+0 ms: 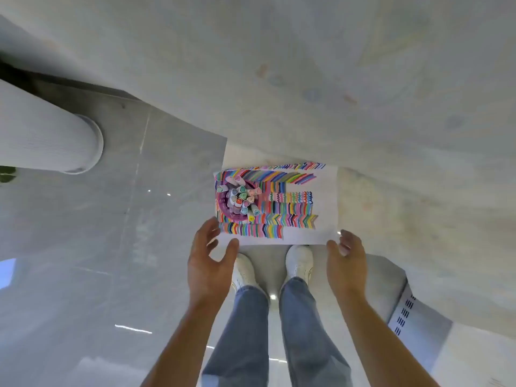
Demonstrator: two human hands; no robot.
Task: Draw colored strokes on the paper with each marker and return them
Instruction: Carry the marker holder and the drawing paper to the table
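A white sheet of paper [321,219] covered in rows of colored strokes lies at the near corner of a pale table. A purple cup [226,212] full of several capped markers [241,198] stands on the paper's left part. My left hand [208,261] hovers at the paper's near left corner with fingers spread and relaxed; whether it touches the sheet is unclear. At the near right corner my right hand [346,258] is open, fingertips close to the edge. Neither hand holds a marker.
The pale table [363,107] stretches away and to the right. Grey glossy floor tiles [97,247] lie to the left, with a white round column [50,135] at far left. My legs and white shoes [245,269] stand below the paper.
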